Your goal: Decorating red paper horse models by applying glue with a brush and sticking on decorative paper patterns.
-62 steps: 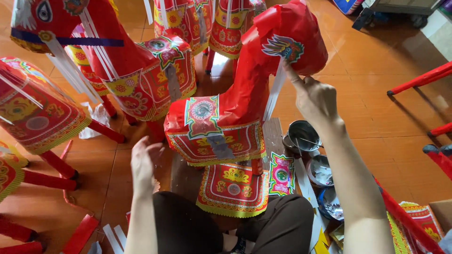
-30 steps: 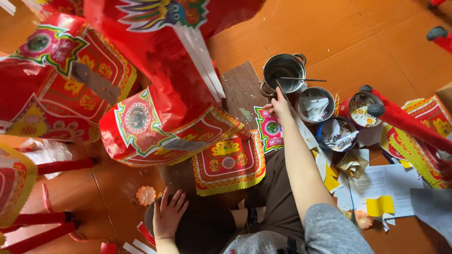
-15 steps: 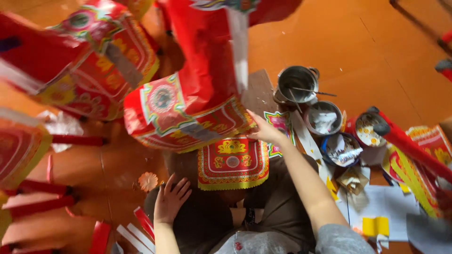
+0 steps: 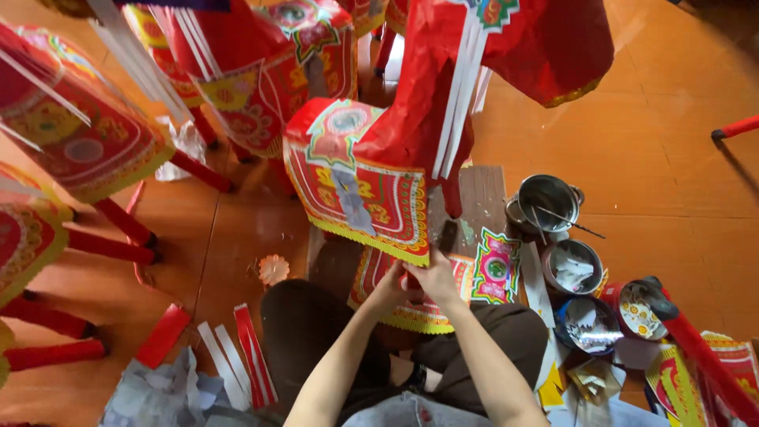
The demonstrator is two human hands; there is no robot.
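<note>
Paper scraps in metal pot — spoon-holding one behind

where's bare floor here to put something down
Bare orange floor lies right of the red paper horse, beyond the metal pot. A smaller patch sits left of the horse, above the paper strips. The bowls at right and both hands are crowded.

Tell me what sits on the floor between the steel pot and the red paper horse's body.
In the head view, a wooden board lies between the steel pot and the red paper horse, with the horse's red leg standing over it.
</note>
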